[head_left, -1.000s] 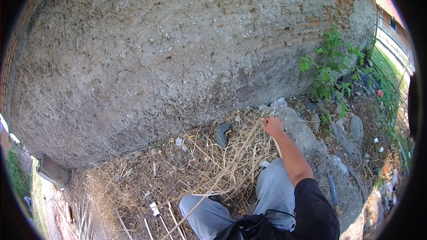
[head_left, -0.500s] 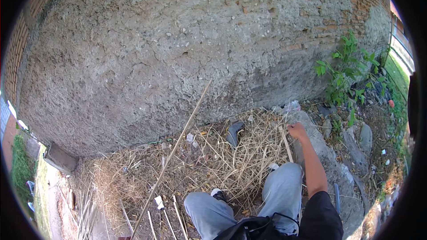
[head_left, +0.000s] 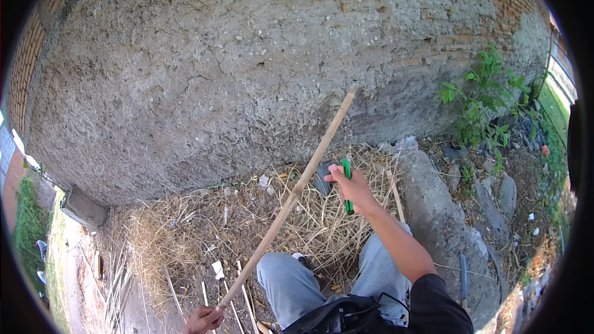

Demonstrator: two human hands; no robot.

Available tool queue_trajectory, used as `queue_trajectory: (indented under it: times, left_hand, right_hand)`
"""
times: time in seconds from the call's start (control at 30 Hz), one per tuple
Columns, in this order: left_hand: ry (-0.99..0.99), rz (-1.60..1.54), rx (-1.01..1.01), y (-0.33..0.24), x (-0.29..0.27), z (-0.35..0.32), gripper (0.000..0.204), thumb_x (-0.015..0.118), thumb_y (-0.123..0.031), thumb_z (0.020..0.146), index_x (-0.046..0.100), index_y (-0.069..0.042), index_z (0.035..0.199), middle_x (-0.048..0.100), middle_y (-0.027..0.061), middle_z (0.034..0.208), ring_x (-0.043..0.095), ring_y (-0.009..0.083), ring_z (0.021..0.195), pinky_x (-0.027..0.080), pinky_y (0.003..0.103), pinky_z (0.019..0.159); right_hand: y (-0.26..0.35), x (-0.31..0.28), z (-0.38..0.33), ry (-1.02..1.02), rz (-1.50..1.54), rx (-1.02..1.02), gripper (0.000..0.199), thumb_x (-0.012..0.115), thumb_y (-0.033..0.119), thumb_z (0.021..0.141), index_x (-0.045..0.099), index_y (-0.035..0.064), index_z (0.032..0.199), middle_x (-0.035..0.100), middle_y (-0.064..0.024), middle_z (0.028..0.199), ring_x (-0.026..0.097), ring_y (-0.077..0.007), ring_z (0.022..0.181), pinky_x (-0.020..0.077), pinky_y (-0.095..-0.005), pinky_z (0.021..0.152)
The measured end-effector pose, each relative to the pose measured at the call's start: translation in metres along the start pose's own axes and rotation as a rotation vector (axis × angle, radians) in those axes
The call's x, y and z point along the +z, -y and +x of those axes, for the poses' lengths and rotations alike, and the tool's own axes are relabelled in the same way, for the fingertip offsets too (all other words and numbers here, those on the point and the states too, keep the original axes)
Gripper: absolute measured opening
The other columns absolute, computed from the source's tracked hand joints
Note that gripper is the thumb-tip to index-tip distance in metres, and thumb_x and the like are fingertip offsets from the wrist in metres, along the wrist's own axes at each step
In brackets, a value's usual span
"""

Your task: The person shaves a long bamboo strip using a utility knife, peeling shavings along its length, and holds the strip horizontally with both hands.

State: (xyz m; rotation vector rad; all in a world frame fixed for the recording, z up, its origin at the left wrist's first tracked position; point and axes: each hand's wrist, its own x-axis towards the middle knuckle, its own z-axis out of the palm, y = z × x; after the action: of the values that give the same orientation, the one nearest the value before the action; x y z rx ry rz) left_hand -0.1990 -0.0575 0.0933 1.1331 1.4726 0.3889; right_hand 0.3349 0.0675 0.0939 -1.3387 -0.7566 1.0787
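Note:
My left hand (head_left: 204, 320), at the lower edge, is closed around the near end of a long bamboo strip (head_left: 269, 235). The strip slants up to the right across the view, with a dark node near its middle and its far end raised in front of the wall. In my right hand (head_left: 354, 190) is a green utility knife (head_left: 347, 169), gripped in the fingers just right of the strip and apart from it. Its blade cannot be made out.
A rough plastered wall (head_left: 216, 86) stands ahead. Straw and shavings (head_left: 322, 235) cover the ground between my knees and the wall. More bamboo strips (head_left: 117, 291) lie at the left. A concrete slab (head_left: 430, 192) and a leafy plant (head_left: 486, 102) are on the right.
My right hand has moved left toward the strip, and the green knife now shows in it. The strip's far end has swung up and right. My left hand has come further into view.

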Motion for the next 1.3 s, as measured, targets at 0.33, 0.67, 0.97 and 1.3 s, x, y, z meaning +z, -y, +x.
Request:
queue_trajectory:
  times: [0.33, 0.67, 0.97, 1.3]
  left_hand:
    - [-0.029, 0.634, 0.074, -0.02, 0.016, 0.022, 0.044, 0.067, -0.041, 0.086, 0.063, -0.002, 0.065, 0.058, 0.0149, 0.054, 0.058, 0.0305, 0.049, 0.043, 0.039, 0.052]
    - [-0.631, 0.79, 0.391, -0.038, 0.06, 0.057, 0.034, 0.081, -0.031, 0.071, 0.063, -0.008, 0.087, 0.062, 0.0085, 0.059, 0.062, 0.029, 0.057, 0.046, 0.04, 0.06]
    - [-0.775, 0.737, 0.934, -0.089, 0.091, 0.087, 0.024, 0.079, -0.02, 0.07, 0.066, -0.005, 0.084, 0.067, 0.0074, 0.078, 0.064, 0.028, 0.079, 0.049, 0.044, 0.084]
    - [-0.708, 0.652, 1.1, -0.132, 0.124, 0.109, 0.025, 0.082, -0.017, 0.066, 0.069, -0.005, 0.084, 0.068, 0.0057, 0.078, 0.062, 0.0259, 0.073, 0.047, 0.038, 0.071]
  right_hand:
    - [-0.041, 0.0, 0.011, -0.016, 0.409, -0.001, 0.015, 0.064, 0.02, 0.093, 0.055, 0.0089, 0.087, 0.037, 0.008, 0.057, 0.03, -0.0026, 0.042, 0.0238, -0.023, 0.039]
    - [-0.034, -0.014, 0.014, -0.289, 0.573, 0.05, 0.02, 0.071, 0.014, 0.087, 0.051, 0.01, 0.086, 0.051, 0.0023, 0.066, 0.038, -0.0041, 0.045, 0.0304, -0.0234, 0.039]
    - [-0.038, -0.054, 0.035, -0.482, 0.786, -0.008, 0.017, 0.072, 0.021, 0.086, 0.057, 0.0132, 0.087, 0.048, 0.005, 0.071, 0.037, -0.0039, 0.048, 0.0294, -0.0219, 0.042]
    - [-0.028, -0.092, 0.029, -0.421, 0.82, -0.172, 0.013, 0.067, 0.022, 0.09, 0.058, 0.0129, 0.094, 0.066, -0.0016, 0.089, 0.038, -0.004, 0.047, 0.0316, -0.0206, 0.042]
